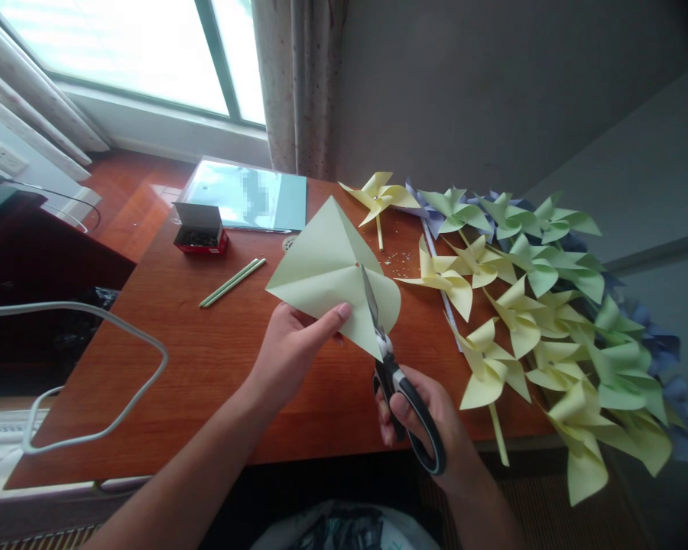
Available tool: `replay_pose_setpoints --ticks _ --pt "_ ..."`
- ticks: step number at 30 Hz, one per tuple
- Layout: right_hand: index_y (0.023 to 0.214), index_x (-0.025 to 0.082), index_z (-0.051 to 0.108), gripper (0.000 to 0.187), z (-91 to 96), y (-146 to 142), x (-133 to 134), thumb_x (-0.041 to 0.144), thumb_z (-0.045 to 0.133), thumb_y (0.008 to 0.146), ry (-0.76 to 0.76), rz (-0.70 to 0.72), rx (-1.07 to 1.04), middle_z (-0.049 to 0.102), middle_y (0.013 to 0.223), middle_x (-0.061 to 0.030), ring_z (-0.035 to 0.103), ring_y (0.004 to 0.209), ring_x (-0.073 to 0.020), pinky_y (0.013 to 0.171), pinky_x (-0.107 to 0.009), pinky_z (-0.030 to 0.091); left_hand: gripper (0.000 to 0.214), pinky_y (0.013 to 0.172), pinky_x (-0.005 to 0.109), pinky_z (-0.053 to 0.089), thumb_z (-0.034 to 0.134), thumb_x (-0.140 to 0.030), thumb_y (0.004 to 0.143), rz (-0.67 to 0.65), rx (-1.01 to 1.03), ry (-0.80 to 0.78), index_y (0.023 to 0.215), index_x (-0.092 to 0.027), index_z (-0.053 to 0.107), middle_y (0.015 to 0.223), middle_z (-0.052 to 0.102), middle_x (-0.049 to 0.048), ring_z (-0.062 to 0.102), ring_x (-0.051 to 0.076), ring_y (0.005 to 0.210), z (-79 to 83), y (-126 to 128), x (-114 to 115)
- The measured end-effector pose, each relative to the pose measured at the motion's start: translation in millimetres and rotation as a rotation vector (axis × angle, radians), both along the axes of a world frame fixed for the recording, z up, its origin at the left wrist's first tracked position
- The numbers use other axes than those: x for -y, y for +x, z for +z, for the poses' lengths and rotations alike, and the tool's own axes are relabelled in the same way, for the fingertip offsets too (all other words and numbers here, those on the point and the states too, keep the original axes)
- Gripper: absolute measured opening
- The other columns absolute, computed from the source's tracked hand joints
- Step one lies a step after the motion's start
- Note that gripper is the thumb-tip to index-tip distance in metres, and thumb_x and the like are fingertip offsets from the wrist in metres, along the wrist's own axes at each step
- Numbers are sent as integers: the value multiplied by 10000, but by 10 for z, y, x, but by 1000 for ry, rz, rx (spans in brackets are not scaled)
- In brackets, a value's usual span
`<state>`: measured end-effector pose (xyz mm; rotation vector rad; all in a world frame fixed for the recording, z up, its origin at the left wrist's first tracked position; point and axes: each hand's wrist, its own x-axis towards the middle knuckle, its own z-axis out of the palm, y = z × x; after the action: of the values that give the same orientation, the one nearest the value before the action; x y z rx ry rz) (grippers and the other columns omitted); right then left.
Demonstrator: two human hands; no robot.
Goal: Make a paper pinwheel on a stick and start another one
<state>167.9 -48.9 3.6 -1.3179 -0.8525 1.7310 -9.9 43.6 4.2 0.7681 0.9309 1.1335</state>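
Observation:
My left hand (303,344) pinches a pale yellow-green paper square (326,260) between thumb and fingers, holding it above the desk. Crease lines run across the sheet and a small red mark shows near its middle. In my right hand (418,420) is a pair of scissors (404,397) with black and grey handles, my thumb and fingers through the loops. The blades lie over the sheet's right part, pointing from its near corner toward the red mark. Right of the blades the paper curls up. How far the cut runs I cannot tell.
Several yellow paper pinwheels (487,363), green ones (624,367) and purple ones cover the desk's right side. An open red box (202,243), two pale green paper sticks (232,283) and a blue paper pack (292,200) lie on the left. A white cable (163,359) loops at the left edge.

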Motion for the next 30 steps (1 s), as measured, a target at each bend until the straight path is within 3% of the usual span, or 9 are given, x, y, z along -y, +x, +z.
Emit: replay_pose_setpoints --ticks 5,13,19,30 --pt "843 169 597 481 -24 14 3 600 794 764 2 7 -9 579 665 21 547 522 -87 518 -202 439 201 657 247 507 814 -261 776 11 69 -52 929 -147 750 837 732 43 632 152 730 -28 -13 -8" --pt "846 175 601 473 -49 2 14 589 809 753 16 -7 6 591 664 20 554 526 -96 518 -209 443 185 607 241 481 828 -270 735 47 43 -71 834 -141 740 765 729 41 631 159 683 -11 -3 -13" --pt "852 174 595 447 -80 -61 4 574 783 789 43 -13 -37 592 676 18 556 531 -85 521 -193 435 185 630 242 496 799 -276 789 -39 81 -68 915 -151 747 852 757 55 657 160 727 -10 8 -1" --pt "853 172 601 436 -34 -85 -21 564 784 799 46 -25 -25 605 667 16 560 549 -94 542 -203 429 212 680 282 520 802 -294 796 -83 61 -69 917 -133 735 880 759 73 675 191 755 -33 1 16"
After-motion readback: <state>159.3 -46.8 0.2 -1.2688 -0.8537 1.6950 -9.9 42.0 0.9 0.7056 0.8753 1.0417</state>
